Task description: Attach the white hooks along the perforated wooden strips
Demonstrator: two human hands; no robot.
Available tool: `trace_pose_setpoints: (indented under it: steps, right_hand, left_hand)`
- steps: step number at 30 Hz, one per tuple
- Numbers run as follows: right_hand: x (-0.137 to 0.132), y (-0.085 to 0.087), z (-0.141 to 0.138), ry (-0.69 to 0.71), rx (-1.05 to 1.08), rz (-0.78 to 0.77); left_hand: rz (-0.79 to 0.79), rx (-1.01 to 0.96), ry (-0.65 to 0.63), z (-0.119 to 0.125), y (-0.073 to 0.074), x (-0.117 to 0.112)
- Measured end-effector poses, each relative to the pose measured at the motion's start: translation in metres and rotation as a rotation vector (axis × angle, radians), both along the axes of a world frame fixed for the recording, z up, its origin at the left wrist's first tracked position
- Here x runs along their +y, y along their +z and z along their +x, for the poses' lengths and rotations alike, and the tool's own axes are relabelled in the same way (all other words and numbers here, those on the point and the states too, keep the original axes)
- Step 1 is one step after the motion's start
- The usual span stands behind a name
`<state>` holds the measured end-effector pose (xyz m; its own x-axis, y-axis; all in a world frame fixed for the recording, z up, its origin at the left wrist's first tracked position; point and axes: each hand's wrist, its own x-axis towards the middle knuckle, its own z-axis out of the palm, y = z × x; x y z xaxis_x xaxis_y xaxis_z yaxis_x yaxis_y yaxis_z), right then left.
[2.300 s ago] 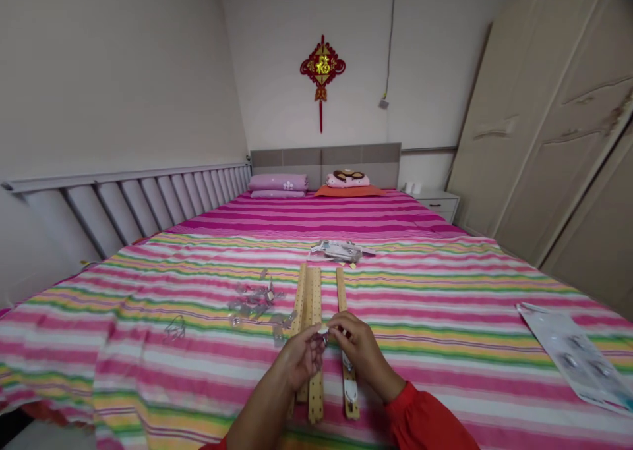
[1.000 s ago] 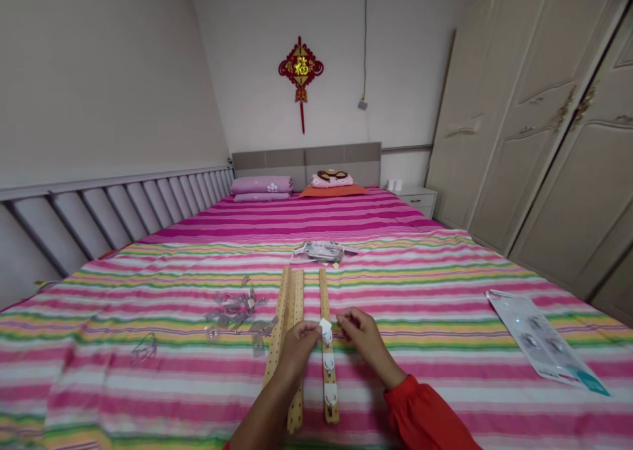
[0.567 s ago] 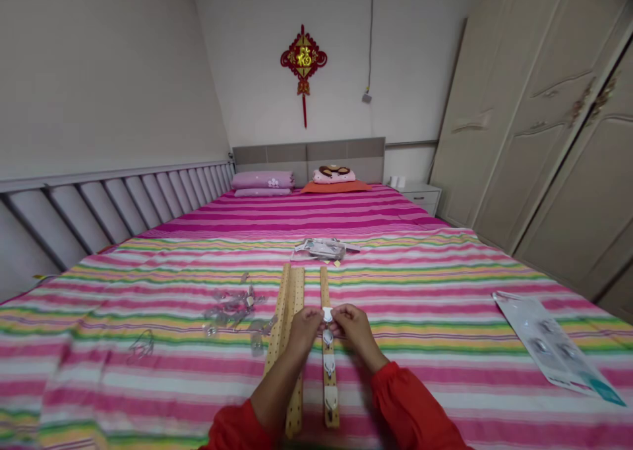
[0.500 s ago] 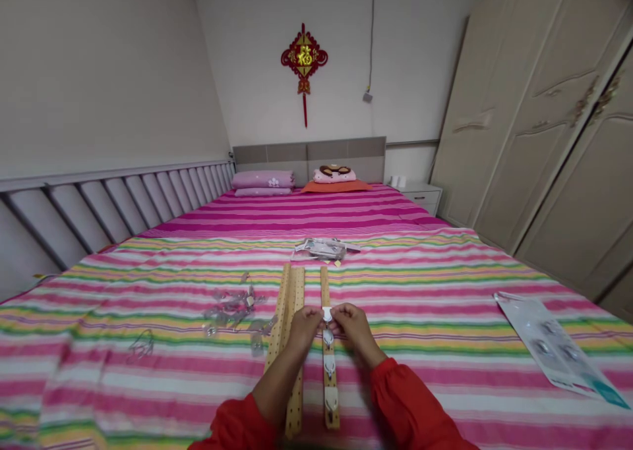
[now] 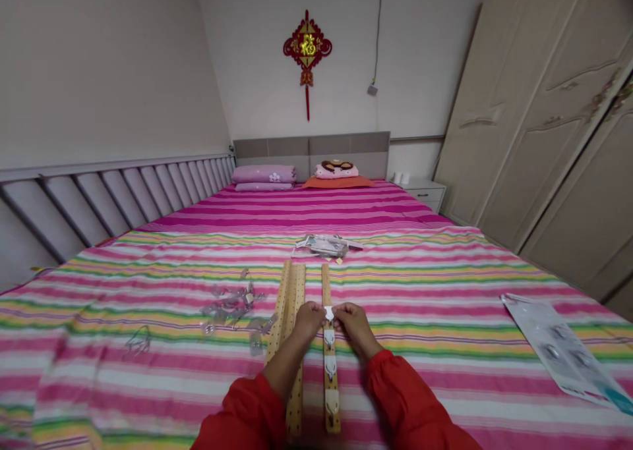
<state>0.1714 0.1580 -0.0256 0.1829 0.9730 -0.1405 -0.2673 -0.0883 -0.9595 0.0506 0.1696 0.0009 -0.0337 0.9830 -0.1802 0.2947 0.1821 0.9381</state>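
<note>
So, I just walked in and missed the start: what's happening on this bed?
A person's left hand and right hand hold a white hook at a narrow wooden strip. Three more white hooks sit in a row on it, nearer the person. Other wooden pieces with holes lie to the left, and clear plastic bits are scattered beyond them.

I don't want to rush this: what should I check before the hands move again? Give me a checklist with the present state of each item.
1. Left hand on the top hook: ok, at its left edge.
2. Right hand on the top hook: ok, at its right edge.
3. Top hook firmly stuck to the strip: cannot tell.
4. Three lower hooks in line on the strip: ok.
5. Strip apart from the boards: ok, cloth shows between.
6. Plastic scraps gathered up: not ok, scattered left of the boards.
</note>
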Motion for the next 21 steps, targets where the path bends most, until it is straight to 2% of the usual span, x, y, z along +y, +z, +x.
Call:
trace_pose_setpoints:
  steps: [9, 21]
  right_hand:
    - [0.003, -0.006, -0.003, -0.007, 0.000, -0.024]
    - [0.006, -0.011, -0.005, -0.012, -0.008, -0.029]
  left_hand:
    - [0.042, 0.256, 0.005, -0.001, -0.006, 0.011]
    - [0.032, 0.337, -0.001, 0.000, -0.008, 0.013]
